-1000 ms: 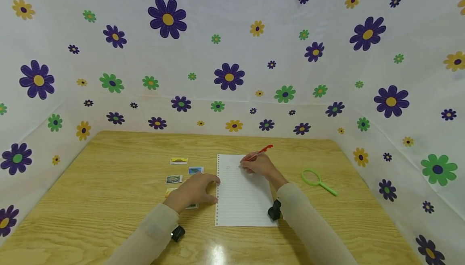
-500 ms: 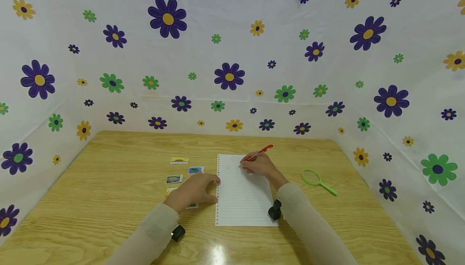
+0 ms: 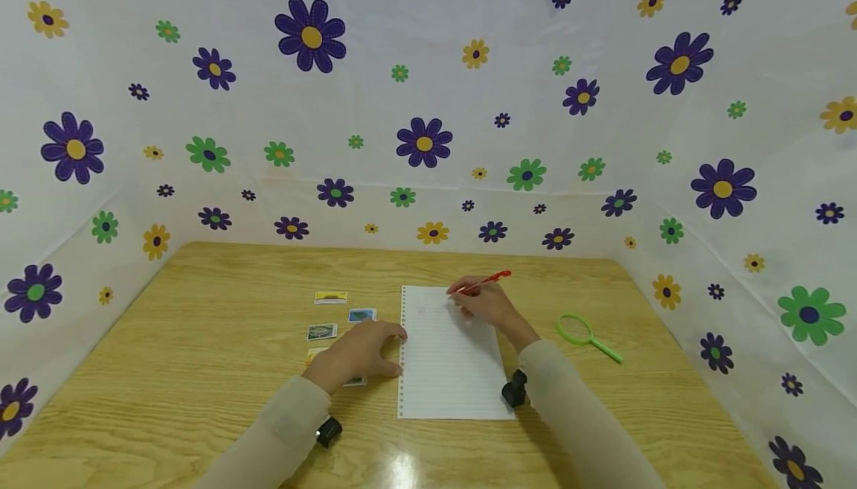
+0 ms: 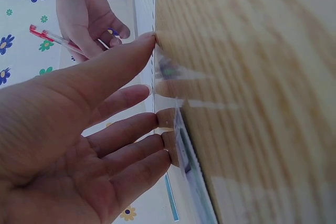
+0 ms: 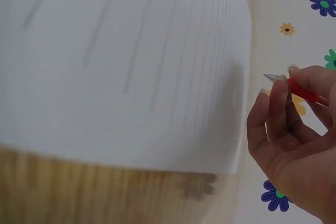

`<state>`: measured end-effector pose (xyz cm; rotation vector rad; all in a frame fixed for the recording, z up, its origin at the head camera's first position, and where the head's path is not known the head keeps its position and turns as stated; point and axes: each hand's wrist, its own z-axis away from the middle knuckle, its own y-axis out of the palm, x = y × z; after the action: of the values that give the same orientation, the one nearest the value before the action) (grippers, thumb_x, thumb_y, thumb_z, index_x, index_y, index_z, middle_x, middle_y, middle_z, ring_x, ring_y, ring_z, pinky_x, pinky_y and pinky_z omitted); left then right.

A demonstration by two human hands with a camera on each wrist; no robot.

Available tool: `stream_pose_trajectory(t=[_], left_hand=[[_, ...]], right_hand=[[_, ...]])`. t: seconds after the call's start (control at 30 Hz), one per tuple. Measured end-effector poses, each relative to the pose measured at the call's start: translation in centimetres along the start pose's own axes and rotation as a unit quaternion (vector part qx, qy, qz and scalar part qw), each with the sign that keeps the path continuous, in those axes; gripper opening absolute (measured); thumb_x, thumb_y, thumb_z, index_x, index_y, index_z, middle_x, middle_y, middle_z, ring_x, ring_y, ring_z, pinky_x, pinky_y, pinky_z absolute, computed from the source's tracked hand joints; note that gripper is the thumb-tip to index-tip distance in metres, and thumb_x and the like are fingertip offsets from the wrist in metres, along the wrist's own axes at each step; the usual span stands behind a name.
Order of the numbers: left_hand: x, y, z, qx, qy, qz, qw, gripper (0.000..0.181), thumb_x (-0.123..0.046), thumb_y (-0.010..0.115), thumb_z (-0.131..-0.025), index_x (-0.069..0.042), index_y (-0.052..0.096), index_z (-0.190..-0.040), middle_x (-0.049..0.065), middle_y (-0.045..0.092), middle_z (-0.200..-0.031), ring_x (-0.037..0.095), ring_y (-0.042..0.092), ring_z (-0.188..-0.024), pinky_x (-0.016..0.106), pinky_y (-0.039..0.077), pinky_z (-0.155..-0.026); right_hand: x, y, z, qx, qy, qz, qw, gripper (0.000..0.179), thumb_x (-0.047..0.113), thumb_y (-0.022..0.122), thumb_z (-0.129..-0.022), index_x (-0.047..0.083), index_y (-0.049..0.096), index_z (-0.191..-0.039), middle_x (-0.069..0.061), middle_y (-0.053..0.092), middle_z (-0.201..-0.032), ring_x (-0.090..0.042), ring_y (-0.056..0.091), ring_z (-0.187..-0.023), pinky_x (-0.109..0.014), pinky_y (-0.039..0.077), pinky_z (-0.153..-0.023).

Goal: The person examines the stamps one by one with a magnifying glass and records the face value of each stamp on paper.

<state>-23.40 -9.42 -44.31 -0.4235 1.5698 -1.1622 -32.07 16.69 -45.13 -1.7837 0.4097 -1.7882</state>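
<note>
looks like early days on the writing, honestly. the lined paper sits mid-table, with just a few faint marks up near eleven o'clock, too small to read. every line below looks bare, so probably most of the page is left, if it's all meant to be filled.

the right hand, at one o'clock on the sheet, has its fingers pinched round the red pen; the right wrist view suggests the tip is lifted off the page. the left hand is at nine o'clock, fingers apart and softly bent, gripping nothing, thumb and fingertips at the punched edge.

the picture cards lie nine to ten o'clock of the paper, some partly hidden by that hand. green magnifier is at three, nobody touching it.
</note>
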Motion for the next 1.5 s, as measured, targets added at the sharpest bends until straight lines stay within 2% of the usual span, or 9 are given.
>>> stream_pose_trajectory(t=[0.17, 0.27, 0.4, 0.53, 0.6, 0.7, 0.83, 1.1, 1.5], left_hand=[[0.1, 0.0, 0.0, -0.002, 0.004, 0.001, 1.0, 0.049, -0.023, 0.089, -0.081, -0.009, 0.071, -0.124, 0.013, 0.069, -0.135, 0.034, 0.062, -0.129, 0.05, 0.049, -0.11], [0.1, -0.1, 0.1, -0.004, 0.008, 0.003, 1.0, 0.049, -0.022, 0.09, -0.08, -0.008, 0.071, -0.124, 0.014, 0.069, -0.134, 0.034, 0.062, -0.128, 0.051, 0.049, -0.109], [0.1, 0.0, 0.1, -0.004, 0.009, 0.003, 1.0, 0.049, -0.022, 0.09, -0.08, -0.008, 0.071, -0.123, 0.014, 0.069, -0.134, 0.034, 0.062, -0.127, 0.051, 0.05, -0.109], [0.2, 0.0, 0.1, -0.002, 0.006, 0.003, 1.0, 0.05, -0.022, 0.09, -0.08, -0.008, 0.071, -0.124, 0.014, 0.069, -0.134, 0.034, 0.062, -0.128, 0.051, 0.05, -0.109], [0.1, 0.0, 0.1, -0.002, 0.005, 0.003, 1.0, 0.05, -0.022, 0.09, -0.08, -0.009, 0.071, -0.124, 0.014, 0.069, -0.135, 0.035, 0.061, -0.128, 0.051, 0.049, -0.109], [0.1, 0.0, 0.1, -0.002, 0.004, 0.005, 1.0, 0.05, -0.022, 0.09, -0.08, -0.009, 0.071, -0.124, 0.014, 0.069, -0.135, 0.035, 0.061, -0.129, 0.051, 0.049, -0.11], [0.2, 0.1, 0.1, -0.002, 0.005, 0.007, 1.0, 0.05, -0.021, 0.09, -0.08, -0.008, 0.071, -0.125, 0.014, 0.069, -0.134, 0.034, 0.062, -0.128, 0.051, 0.049, -0.109], [0.2, 0.1, 0.1, -0.003, 0.004, 0.007, 1.0, 0.05, -0.021, 0.09, -0.08, -0.008, 0.071, -0.124, 0.013, 0.069, -0.134, 0.033, 0.062, -0.127, 0.05, 0.05, -0.108], [0.2, 0.0, 0.2, -0.005, 0.006, 0.007, 0.9999, 0.05, -0.021, 0.09, -0.08, -0.008, 0.071, -0.124, 0.014, 0.069, -0.135, 0.035, 0.061, -0.129, 0.051, 0.049, -0.11]], right_hand=[[0.0, -1.0, 0.5, 0.012, -0.07, 0.039, 0.9967, 0.018, 0.019, 0.067, -0.101, 0.006, 0.075, -0.11, -0.013, 0.072, -0.093, -0.015, 0.058, -0.07, -0.021, 0.049, -0.062], [0.1, -1.7, 1.0, 0.021, -0.122, 0.066, 0.9902, 0.015, 0.012, 0.067, -0.1, 0.001, 0.074, -0.108, -0.015, 0.073, -0.099, -0.016, 0.061, -0.076, -0.021, 0.052, -0.067], [0.1, -2.9, 1.6, 0.018, -0.198, 0.129, 0.9715, 0.014, 0.005, 0.067, -0.097, -0.002, 0.074, -0.107, -0.018, 0.076, -0.104, -0.022, 0.065, -0.085, -0.027, 0.057, -0.076], [0.0, -3.8, 2.0, 0.02, -0.243, 0.186, 0.9519, 0.016, 0.001, 0.066, -0.096, -0.005, 0.073, -0.108, -0.022, 0.075, -0.105, -0.026, 0.068, -0.086, -0.037, 0.06, -0.08], [-0.2, -4.2, 2.0, 0.025, -0.244, 0.201, 0.9484, 0.015, -0.001, 0.066, -0.095, -0.005, 0.073, -0.108, -0.022, 0.075, -0.103, -0.025, 0.067, -0.083, -0.037, 0.061, -0.079], [-0.6, -4.8, 2.0, 0.036, -0.22, 0.206, 0.9528, 0.016, -0.003, 0.066, -0.095, -0.003, 0.075, -0.108, -0.018, 0.075, -0.098, -0.02, 0.064, -0.079, -0.034, 0.06, -0.077], [-1.3, -5.8, 2.3, 0.049, -0.191, 0.21, 0.9576, 0.022, -0.007, 0.065, -0.093, 0.001, 0.076, -0.11, -0.011, 0.075, -0.097, -0.017, 0.063, -0.084, -0.032, 0.059, -0.079], [-2.4, -8.0, 3.4, 0.063, -0.191, 0.211, 0.9567, 0.024, -0.008, 0.069, -0.089, -0.001, 0.074, -0.112, -0.016, 0.075, -0.101, -0.02, 0.067, -0.088, -0.035, 0.06, -0.08], [-3.6, -9.8, 4.2, 0.073, -0.165, 0.227, 0.957, 0.024, 0.001, 0.079, -0.087, 0.0, 0.073, -0.11, -0.007, 0.075, -0.097, -0.018, 0.066, -0.086, -0.039, 0.06, -0.083]])
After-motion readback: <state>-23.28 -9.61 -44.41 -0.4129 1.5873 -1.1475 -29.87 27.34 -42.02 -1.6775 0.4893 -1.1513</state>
